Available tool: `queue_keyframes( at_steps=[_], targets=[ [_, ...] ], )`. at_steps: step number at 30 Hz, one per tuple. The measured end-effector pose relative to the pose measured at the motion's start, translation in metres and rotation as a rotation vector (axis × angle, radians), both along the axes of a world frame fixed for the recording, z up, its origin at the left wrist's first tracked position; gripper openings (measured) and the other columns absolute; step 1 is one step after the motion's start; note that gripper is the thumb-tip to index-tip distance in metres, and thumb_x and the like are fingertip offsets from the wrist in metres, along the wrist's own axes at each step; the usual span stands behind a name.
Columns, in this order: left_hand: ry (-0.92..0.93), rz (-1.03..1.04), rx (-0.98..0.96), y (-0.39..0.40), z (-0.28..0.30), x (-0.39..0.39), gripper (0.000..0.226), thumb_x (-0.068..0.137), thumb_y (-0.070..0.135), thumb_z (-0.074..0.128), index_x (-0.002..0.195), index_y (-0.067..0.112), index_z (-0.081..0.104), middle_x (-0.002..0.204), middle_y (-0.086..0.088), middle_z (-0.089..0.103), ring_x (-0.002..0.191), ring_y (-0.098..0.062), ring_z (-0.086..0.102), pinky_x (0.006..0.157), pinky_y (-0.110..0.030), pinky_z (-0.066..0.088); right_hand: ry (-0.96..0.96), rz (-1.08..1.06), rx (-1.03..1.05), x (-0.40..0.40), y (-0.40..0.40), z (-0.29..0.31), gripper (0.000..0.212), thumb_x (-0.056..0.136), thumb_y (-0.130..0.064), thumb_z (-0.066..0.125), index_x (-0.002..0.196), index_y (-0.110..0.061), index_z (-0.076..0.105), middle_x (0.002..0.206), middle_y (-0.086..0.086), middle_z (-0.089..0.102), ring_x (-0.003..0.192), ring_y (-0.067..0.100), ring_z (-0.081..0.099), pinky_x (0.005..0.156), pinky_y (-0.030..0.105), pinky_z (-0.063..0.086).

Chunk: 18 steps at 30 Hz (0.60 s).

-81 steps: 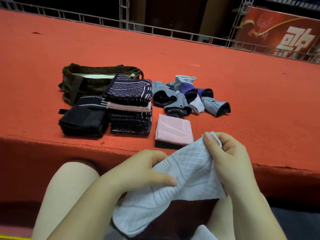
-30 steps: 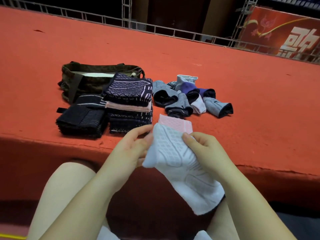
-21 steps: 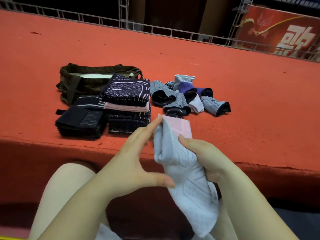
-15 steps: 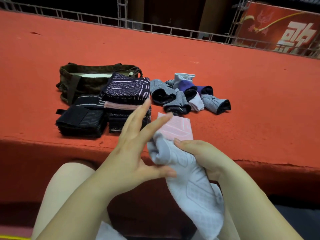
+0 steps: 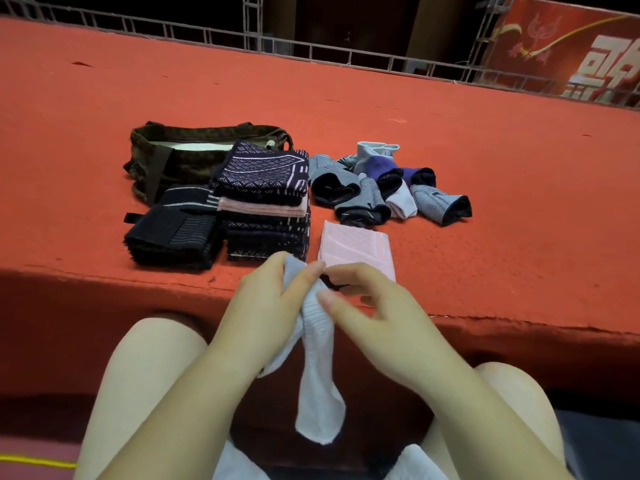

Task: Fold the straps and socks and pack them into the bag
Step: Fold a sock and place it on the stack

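A light grey sock (image 5: 318, 382) hangs over my lap in front of the red ledge. My left hand (image 5: 263, 306) grips its top end, fingers curled round the fabric. My right hand (image 5: 377, 317) is beside it, fingers loose, its thumb tip and forefinger touching the sock's upper edge. On the ledge sits an olive bag (image 5: 194, 131), open at the top. In front of it are a stack of folded dark patterned straps (image 5: 266, 174) and folded black straps (image 5: 173, 233). A folded pink piece (image 5: 356, 247) lies just beyond my hands, and a heap of rolled socks (image 5: 377, 188) lies to its far right.
The red carpeted ledge (image 5: 519, 209) ends at a front edge right above my knees. A metal rail (image 5: 311, 50) runs along its far side, with a red banner (image 5: 571, 46) behind. More pale fabric (image 5: 415, 462) lies in my lap.
The sock was spread between both hands, then bunched lengthwise. My left hand has closed round its top, and my right hand has loosened its hold; the sock now hangs narrow.
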<state>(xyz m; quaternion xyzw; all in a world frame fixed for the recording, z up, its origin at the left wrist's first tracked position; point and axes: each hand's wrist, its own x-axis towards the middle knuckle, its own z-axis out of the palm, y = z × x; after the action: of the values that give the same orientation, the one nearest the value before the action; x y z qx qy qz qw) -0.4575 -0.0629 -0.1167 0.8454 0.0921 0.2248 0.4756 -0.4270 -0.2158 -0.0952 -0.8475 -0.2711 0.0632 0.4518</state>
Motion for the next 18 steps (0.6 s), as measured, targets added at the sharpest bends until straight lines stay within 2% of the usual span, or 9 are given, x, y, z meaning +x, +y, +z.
queue_keyframes(
  at_steps=[2, 4, 7, 9, 11, 13, 16, 18],
  targets=[
    [0.013, 0.026, -0.088, 0.0, 0.001, 0.002, 0.03, 0.09, 0.042, 0.054, 0.068, 0.022, 0.052, 0.064, 0.009, 0.059, 0.058, 0.009, 0.052, 0.055, -0.011, 0.036, -0.161, 0.021, -0.119, -0.01, 0.003, -0.006, 0.05, 0.083, -0.038, 0.066, 0.13, -0.034, 0.049, 0.125, -0.024, 0.052, 0.115, -0.01, 0.045, 0.093, 0.002, 0.031],
    [0.028, 0.05, -0.144, 0.001, 0.002, 0.004, 0.033, 0.092, 0.04, 0.053, 0.067, 0.019, 0.051, 0.063, 0.009, 0.056, 0.054, 0.008, 0.05, 0.053, -0.011, 0.035, -0.213, 0.054, -0.093, -0.018, 0.009, -0.011, 0.059, 0.081, -0.028, 0.064, 0.136, -0.034, 0.042, 0.129, -0.024, 0.047, 0.119, -0.012, 0.038, 0.097, 0.001, 0.027],
    [0.036, 0.074, -0.225, 0.004, 0.002, 0.005, 0.037, 0.093, 0.042, 0.05, 0.072, 0.012, 0.054, 0.068, 0.003, 0.06, 0.063, -0.005, 0.054, 0.059, -0.021, 0.038, -0.246, 0.075, -0.148, -0.025, 0.018, -0.022, 0.074, 0.077, -0.025, 0.054, 0.146, -0.029, 0.028, 0.147, -0.017, 0.035, 0.135, -0.003, 0.029, 0.111, 0.02, 0.027],
    [0.032, 0.101, -0.272, 0.007, 0.001, 0.005, 0.037, 0.093, 0.041, 0.05, 0.075, 0.01, 0.053, 0.071, 0.0, 0.06, 0.068, -0.012, 0.054, 0.064, -0.028, 0.04, -0.272, -0.005, -0.167, -0.026, 0.019, -0.029, 0.069, 0.082, -0.023, 0.052, 0.148, -0.026, 0.03, 0.15, -0.012, 0.035, 0.137, 0.002, 0.031, 0.113, 0.02, 0.024],
    [0.025, 0.124, -0.287, 0.009, 0.002, 0.004, 0.037, 0.093, 0.042, 0.05, 0.076, 0.009, 0.053, 0.073, -0.001, 0.06, 0.07, -0.013, 0.054, 0.068, -0.032, 0.042, -0.369, -0.1, -0.154, -0.024, 0.017, -0.032, 0.052, 0.083, -0.029, 0.05, 0.135, -0.026, 0.051, 0.137, -0.01, 0.054, 0.124, 0.005, 0.049, 0.103, 0.017, 0.035],
    [0.021, 0.123, -0.273, 0.012, 0.004, 0.002, 0.036, 0.092, 0.043, 0.052, 0.076, 0.011, 0.053, 0.073, 0.0, 0.059, 0.07, -0.012, 0.053, 0.067, -0.03, 0.042, -0.397, -0.162, -0.158, -0.018, 0.011, -0.028, 0.039, 0.083, -0.04, 0.047, 0.116, -0.034, 0.065, 0.111, -0.014, 0.069, 0.101, 0.007, 0.063, 0.087, 0.022, 0.049],
    [0.038, 0.023, -0.182, 0.021, 0.003, -0.001, 0.051, 0.082, 0.056, 0.058, 0.076, 0.006, 0.052, 0.071, 0.001, 0.056, 0.068, -0.01, 0.05, 0.067, -0.034, 0.042, -0.311, -0.123, -0.204, -0.005, -0.003, -0.014, 0.024, 0.088, -0.043, 0.052, 0.104, -0.035, 0.069, 0.094, -0.015, 0.072, 0.089, 0.006, 0.065, 0.078, 0.032, 0.051],
    [0.107, -0.071, -0.065, 0.029, 0.002, -0.003, 0.068, 0.068, 0.075, 0.059, 0.079, 0.008, 0.054, 0.071, 0.003, 0.055, 0.067, -0.007, 0.049, 0.069, -0.035, 0.045, -0.259, -0.043, -0.209, 0.003, -0.013, -0.003, 0.012, 0.09, -0.035, 0.059, 0.097, -0.034, 0.07, 0.09, -0.019, 0.071, 0.085, -0.001, 0.063, 0.076, 0.024, 0.049]
  ],
)
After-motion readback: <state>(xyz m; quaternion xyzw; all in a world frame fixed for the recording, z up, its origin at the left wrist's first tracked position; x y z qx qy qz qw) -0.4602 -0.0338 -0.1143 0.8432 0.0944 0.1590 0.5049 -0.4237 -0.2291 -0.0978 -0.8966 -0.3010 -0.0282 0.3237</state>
